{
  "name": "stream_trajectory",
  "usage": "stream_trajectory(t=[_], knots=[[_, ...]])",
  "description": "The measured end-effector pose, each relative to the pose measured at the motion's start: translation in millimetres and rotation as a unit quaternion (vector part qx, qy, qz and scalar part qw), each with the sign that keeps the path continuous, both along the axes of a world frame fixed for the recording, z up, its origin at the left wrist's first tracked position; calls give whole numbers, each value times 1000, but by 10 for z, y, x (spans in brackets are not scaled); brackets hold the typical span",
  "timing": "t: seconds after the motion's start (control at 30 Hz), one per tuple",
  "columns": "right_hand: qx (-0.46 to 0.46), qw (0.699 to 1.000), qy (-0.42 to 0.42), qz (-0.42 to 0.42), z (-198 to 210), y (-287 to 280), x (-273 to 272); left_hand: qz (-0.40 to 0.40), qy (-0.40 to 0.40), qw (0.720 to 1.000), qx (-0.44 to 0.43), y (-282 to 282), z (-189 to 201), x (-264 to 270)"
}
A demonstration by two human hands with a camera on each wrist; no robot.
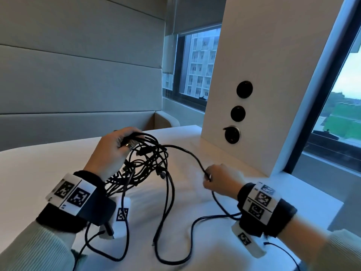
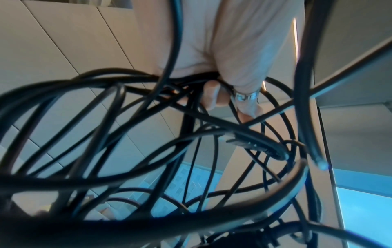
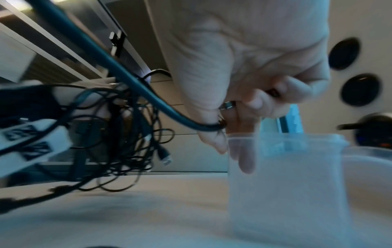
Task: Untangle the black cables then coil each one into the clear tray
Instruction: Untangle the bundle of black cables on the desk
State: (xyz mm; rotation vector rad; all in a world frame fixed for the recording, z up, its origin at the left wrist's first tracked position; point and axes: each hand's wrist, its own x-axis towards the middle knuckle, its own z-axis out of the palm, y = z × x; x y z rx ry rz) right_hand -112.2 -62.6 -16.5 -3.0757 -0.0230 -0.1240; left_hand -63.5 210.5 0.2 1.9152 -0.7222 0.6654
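A tangle of black cables (image 1: 148, 163) hangs above the white table (image 1: 48, 173), gripped at its top by my left hand (image 1: 119, 147). In the left wrist view the loops (image 2: 148, 134) fill the frame under my curled fingers (image 2: 212, 97). One black cable (image 1: 187, 153) runs out of the tangle to my right hand (image 1: 216, 179), which pinches it; its slack loops over the table near me. The right wrist view shows that cable (image 3: 127, 78) held in my right hand (image 3: 233, 117), just above a clear tray (image 3: 286, 176) standing on the table. The tray cannot be made out in the head view.
A white pillar (image 1: 254, 85) with three round black sockets (image 1: 232, 134) stands at the table's right, close behind my right hand. Windows lie beyond it. A padded wall (image 1: 78, 75) runs behind the table. The table's right edge (image 1: 332, 212) is close to my right wrist.
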Motion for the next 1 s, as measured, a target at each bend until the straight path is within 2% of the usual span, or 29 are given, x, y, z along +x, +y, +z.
stream_trajectory(t=[0.13,0.23,0.3,0.4,0.47,0.57,0.77,0.87,0.93,0.97,1.0], knots=[[28,998,6,-53,-1,-330,208,-6,7,1000,13,-180,-82,-32],[72,997,5,-36,42,-402,260,-12,3,1000,22,-294,-145,-75],[93,994,-54,31,132,-313,216,-9,3,1000,28,-337,-174,-83],[127,969,-122,176,237,-6,80,-19,2,1000,22,-365,-224,-73],[121,958,-119,232,227,179,33,-21,13,999,25,-388,-245,-69],[152,948,-99,262,205,228,21,-20,14,999,43,-383,-255,-79],[316,908,-146,235,195,33,22,-70,44,995,48,-413,-235,-117],[355,888,-197,217,180,-4,22,-78,43,994,62,-405,-203,-124],[358,887,-223,186,178,-66,64,-73,38,994,71,-386,-198,-128],[380,879,-244,156,177,-123,100,-72,37,994,70,-371,-200,-126],[420,858,-273,117,187,-198,139,-69,40,994,70,-349,-199,-117]])
